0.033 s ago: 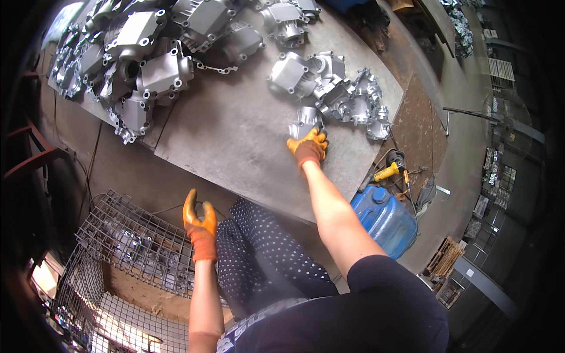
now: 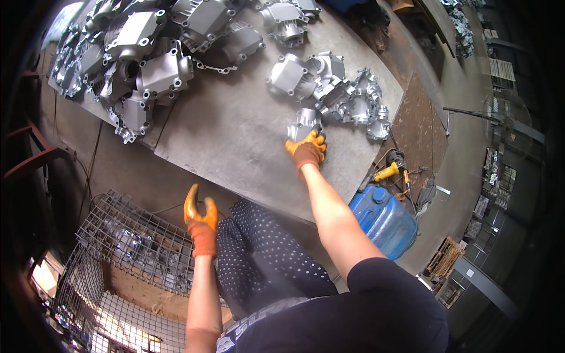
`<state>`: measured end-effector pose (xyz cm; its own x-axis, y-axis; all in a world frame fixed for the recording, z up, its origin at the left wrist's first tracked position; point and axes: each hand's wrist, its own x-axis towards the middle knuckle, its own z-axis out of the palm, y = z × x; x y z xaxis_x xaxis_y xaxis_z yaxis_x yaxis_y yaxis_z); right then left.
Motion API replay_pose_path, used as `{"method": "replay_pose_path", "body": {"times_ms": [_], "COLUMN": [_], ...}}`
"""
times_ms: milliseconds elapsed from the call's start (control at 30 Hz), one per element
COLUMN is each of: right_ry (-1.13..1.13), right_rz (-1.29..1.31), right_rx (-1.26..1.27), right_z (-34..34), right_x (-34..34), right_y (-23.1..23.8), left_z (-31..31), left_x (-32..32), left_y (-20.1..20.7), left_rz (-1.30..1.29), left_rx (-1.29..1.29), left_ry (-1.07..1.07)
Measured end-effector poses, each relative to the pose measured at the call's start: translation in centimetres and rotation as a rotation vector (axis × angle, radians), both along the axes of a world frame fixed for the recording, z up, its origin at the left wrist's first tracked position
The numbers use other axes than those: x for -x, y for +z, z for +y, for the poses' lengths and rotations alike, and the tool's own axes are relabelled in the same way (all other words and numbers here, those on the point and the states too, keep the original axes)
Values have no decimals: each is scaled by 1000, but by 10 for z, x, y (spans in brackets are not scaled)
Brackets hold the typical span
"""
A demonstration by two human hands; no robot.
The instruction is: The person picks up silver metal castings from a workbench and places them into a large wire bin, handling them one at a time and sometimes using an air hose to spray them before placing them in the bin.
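Note:
My right hand [image 2: 307,150], in an orange work glove, has its fingers bent round the near end of a silver metal casting [image 2: 305,118] lying on the grey metal tabletop [image 2: 235,132]. The fingers partly hide that casting. Just beyond it sits a cluster of similar castings [image 2: 332,94]. My left hand [image 2: 202,219], gloved alike, is off the table's near edge with thumb and fingers apart, and nothing is in it.
A large heap of castings [image 2: 165,70] covers the table's far left. Below left stands a wire mesh basket [image 2: 132,312] with metal parts inside. Near the table's right edge are a blue plastic canister [image 2: 385,226] and a yellow-handled power tool [image 2: 386,172] with a cord.
My left hand has risen slightly toward the table edge. My right hand has shifted very slightly left, still on the casting.

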<state>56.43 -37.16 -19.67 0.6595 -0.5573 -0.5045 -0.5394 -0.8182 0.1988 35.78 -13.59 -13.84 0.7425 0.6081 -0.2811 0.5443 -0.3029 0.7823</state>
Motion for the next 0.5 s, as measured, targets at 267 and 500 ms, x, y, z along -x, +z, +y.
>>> {"method": "replay_pose_path", "body": {"times_ms": [267,500], "right_ry": [-10,205], "right_rz": [87,32], "right_rx": [-66,-21], "right_z": [-31,-65], "right_x": [26,58], "right_y": [-7,12], "left_z": [-35,-94], "left_x": [-159,-249], "left_y": [-13,-56], "left_rz": [-144,-55], "left_rx": [-445,-777], "left_ry": [-595,-1067]}}
